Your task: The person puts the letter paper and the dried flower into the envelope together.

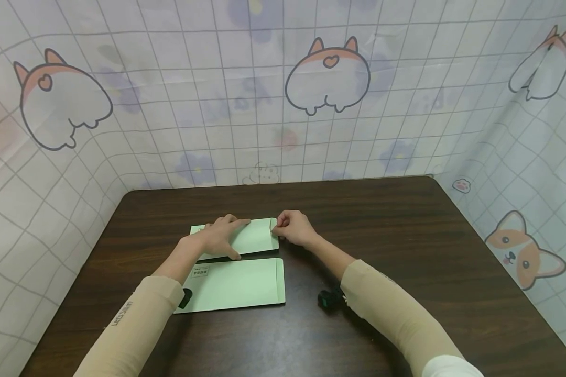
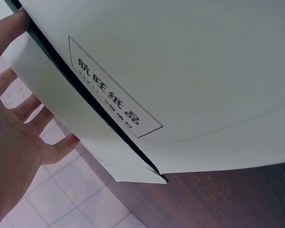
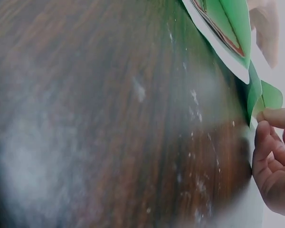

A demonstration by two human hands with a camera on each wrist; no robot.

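Two pale green paper envelopes lie one behind the other on the table. My left hand (image 1: 217, 240) rests spread on the left part of the far envelope (image 1: 256, 238), fingers extended. At that envelope's right end, my right hand (image 1: 296, 228) pinches the flap edge between thumb and forefinger; the right wrist view shows the fingertips on the green flap (image 3: 271, 96). Closer to me, the near envelope (image 1: 240, 285) lies untouched by either hand, with a printed box (image 2: 111, 90) at its left end. Its mouth gapes slightly in the right wrist view, where reddish-brown edges (image 3: 223, 34) show inside.
The dark wood-grain table (image 1: 382, 225) extends widely to the right of the envelopes. A white grid-patterned cloth (image 1: 245, 131) with cartoon dogs hangs behind and at both sides. Small black devices sit at both wrists, the right one (image 1: 330, 298) hanging just above the table.
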